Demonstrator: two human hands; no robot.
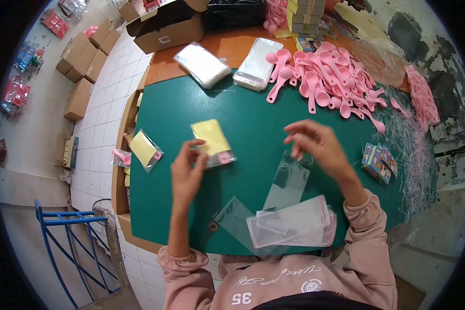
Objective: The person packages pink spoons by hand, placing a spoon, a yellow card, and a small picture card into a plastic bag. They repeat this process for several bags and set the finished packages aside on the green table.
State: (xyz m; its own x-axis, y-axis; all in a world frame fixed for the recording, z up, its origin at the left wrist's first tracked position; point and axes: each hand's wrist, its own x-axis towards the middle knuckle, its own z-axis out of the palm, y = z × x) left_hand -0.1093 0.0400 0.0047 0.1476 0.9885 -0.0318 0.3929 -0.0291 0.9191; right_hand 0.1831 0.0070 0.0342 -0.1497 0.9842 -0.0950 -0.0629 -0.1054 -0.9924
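Observation:
My left hand (pixel 187 168) is at the lower left edge of a clear packet (pixel 212 137) with a yellow card and a pink piece inside; its thumb and fingers are bent towards each other on the packet's edge. My right hand (pixel 318 144), slightly blurred, hovers over the top end of a long clear bag (pixel 289 178), fingers apart and nothing visible between them. Below lies a stack of clear bags (pixel 289 225), with another loose bag (pixel 237 219) at its left. A second yellow-card packet (pixel 145 149) rests near the table's left edge.
Pink spoons (pixel 330 77) are heaped at the back right of the green table (pixel 175 108). Two stacks of clear bags (pixel 202 64) (pixel 258 62) lie at the back. Small printed cards (pixel 378 163) lie at right, beside plastic shreds (pixel 416 160). Cardboard boxes (pixel 170 33) stand behind.

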